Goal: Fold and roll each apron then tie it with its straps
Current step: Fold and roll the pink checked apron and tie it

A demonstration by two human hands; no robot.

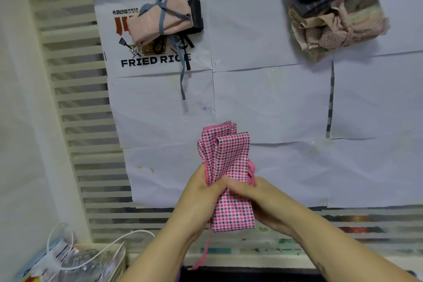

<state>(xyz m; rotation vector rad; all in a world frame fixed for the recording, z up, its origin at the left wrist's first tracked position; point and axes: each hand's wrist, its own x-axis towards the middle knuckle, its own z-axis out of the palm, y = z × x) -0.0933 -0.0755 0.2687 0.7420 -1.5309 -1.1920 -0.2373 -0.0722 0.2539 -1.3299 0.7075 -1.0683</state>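
A pink checked apron (229,153), folded into a long narrow band, is held upright above the paper-covered table (286,107). My left hand (201,194) grips its middle from the left. My right hand (251,197) grips it from the right, fingers curled over the front. A pink strap (202,256) dangles from the band's lower end, and another strap loop (251,174) shows beside my right hand. At the far left lies a pink apron bundle (160,18), rolled and tied with grey straps.
A heap of loose aprons (336,11), dark on top and beige and pink below, sits at the far right. A printed "FRIED RICE" sheet (155,62) lies under the tied bundle. A bag with white cord (75,256) is at the near left, beside a slatted surface (87,121).
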